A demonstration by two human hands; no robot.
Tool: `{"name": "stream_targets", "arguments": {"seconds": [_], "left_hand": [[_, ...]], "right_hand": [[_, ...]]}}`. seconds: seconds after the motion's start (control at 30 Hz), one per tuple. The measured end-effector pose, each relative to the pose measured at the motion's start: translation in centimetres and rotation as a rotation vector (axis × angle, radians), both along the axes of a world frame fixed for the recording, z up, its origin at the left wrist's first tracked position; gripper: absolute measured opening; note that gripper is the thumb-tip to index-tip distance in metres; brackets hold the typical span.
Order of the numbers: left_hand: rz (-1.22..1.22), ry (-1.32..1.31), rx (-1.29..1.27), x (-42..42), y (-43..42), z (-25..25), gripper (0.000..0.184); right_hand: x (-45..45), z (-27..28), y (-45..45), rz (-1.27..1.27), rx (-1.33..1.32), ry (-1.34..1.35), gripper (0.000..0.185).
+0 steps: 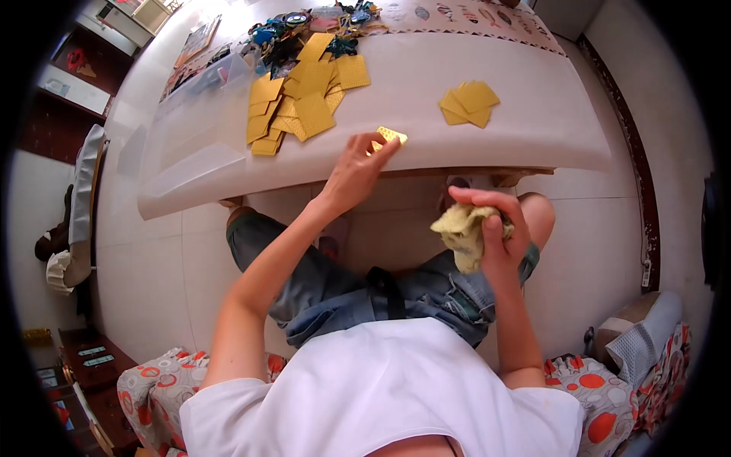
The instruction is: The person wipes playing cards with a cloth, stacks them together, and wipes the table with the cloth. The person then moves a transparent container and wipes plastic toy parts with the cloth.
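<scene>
Over the near edge of the tabletop [415, 76], the left hand [356, 169] has a shiny gold card [394, 136] pinched in its fingers, kinda between the big messy gold pile [308, 99] and the small gold stack [472, 99]. Right hand [504, 232]'s gripping a crumpled yellowish cloth [463, 234], just off the edge.

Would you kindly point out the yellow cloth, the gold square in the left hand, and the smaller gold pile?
Yellow cloth [466, 241]: head view, middle of its crumpled face.
Gold square [393, 135]: head view, its exposed part.
Smaller gold pile [470, 100]: head view, near its middle.
</scene>
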State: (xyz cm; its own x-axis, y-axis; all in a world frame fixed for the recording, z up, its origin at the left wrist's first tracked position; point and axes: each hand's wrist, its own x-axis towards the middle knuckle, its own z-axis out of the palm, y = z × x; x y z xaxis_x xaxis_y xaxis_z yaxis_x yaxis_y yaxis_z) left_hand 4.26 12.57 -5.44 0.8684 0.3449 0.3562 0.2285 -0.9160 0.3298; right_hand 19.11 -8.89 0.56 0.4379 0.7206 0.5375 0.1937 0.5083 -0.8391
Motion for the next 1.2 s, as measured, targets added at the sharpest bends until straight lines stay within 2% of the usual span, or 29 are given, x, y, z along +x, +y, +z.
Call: {"name": "stream_targets", "arguments": {"seconds": [0.1,0.13,0.17,0.23,0.27,0.3,0.37,0.4,0.43,0.5,0.53,0.57,0.63,0.67,0.77,0.8,0.83,0.9,0.93,1.0,1.03,1.1,1.17,1.2], "left_hand": [[0.035,-0.403,-0.56,-0.4,-1.6,0.8,0.034],[0.074,-0.516,-1.152,-0.5,-3.4,2.1,0.034],[0.011,-0.624,-1.393,-0.3,-5.1,3.5,0.037],[-0.13,-0.83,-1.877,-0.3,-8.2,5.4,0.043],[-0.024,-0.821,-2.115,-0.9,-9.5,5.4,0.049],[-0.127,-0.848,-2.167,-1.2,-10.3,5.5,0.049],[-0.336,-0.91,-2.261,-1.5,-11.5,5.9,0.049],[-0.316,-0.951,-2.261,-1.6,-11.9,5.7,0.044],[-0.21,-0.874,-2.13,-1.6,-12.3,5.5,0.042],[-0.022,-0.72,-1.849,-1.5,-12.8,4.9,0.039],[-0.031,-0.822,-1.953,-1.4,-12.6,4.0,0.037],[-0.01,-0.815,-1.961,-1.5,-12.7,4.3,0.036],[0.023,-0.803,-1.97,-1.9,-12.3,5.3,0.034],[0.043,-0.825,-1.93,-2.3,-12.1,5.4,0.034],[0.078,-0.793,-1.789,-2.6,-10.5,4.1,0.034],[0.08,-0.78,-1.766,-2.4,-10.0,3.1,0.039],[0.099,-0.782,-1.727,-1.9,-9.7,2.9,0.042],[0.163,-0.774,-1.665,-1.5,-10.0,2.4,0.049],[0.289,-0.812,-1.965,-1.3,-9.5,2.8,0.056],[-0.065,-0.875,-2.107,-1.6,-9.9,4.1,0.055],[-0.247,-0.896,-2.166,-1.7,-10.1,4.7,0.055],[-0.273,-0.896,-2.099,-1.3,-9.6,4.8,0.052],[-0.318,-0.907,-2.086,-0.9,-9.1,4.6,0.05],[-0.338,-0.907,-2.145,-0.7,-9.3,4.7,0.056]], "right_hand": [[-1.5,0.9,1.9,-0.078,0.024,-0.009,0.024],[-2.2,1.2,2.6,-0.145,0.023,-0.022,0.025],[-2.9,1.4,3.2,-0.217,0.017,-0.032,0.025],[-3.7,1.5,5.2,-0.41,0.035,-0.478,0.026],[-4.7,2.2,5.7,-0.538,-0.042,-0.678,0.024],[-5.9,3.1,6.2,-0.664,-0.124,-0.875,0.023],[-6.3,3.0,6.6,-0.714,-0.246,-0.973,0.019],[-5.9,1.9,7.3,-0.643,-0.276,-0.874,0.018],[-5.6,1.2,7.7,-0.566,-0.311,-0.77,0.016],[-4.3,1.0,8.7,-0.611,-0.376,-0.659,0.019],[-3.3,0.6,9.1,-0.595,-0.378,-0.625,0.021],[-2.5,0.2,9.1,-0.577,-0.387,-0.589,0.023],[0.6,0.7,8.0,-0.46,-0.586,-0.387,0.025],[2.0,1.0,7.8,-0.398,-0.672,-0.288,0.027],[1.4,0.8,5.6,0.36,-0.507,0.292,0.03],[0.1,2.3,4.4,0.232,-0.699,0.051,0.025],[-1.0,2.5,4.0,0.12,-0.658,-0.14,0.023],[-2.3,1.2,3.9,-0.245,-0.374,-0.535,0.023],[-2.8,1.3,3.6,-0.248,-0.343,-0.664,0.022],[-3.9,1.9,2.8,-0.256,-0.263,-0.919,0.021],[-4.7,1.6,2.5,-0.15,-0.261,-0.908,0.022],[-6.4,1.0,1.7,0.057,-0.26,-0.883,0.022],[-7.8,1.6,1.5,0.012,-0.119,-0.818,0.022],[-8.3,1.7,1.6,-0.016,-0.05,-0.781,0.022]]}}
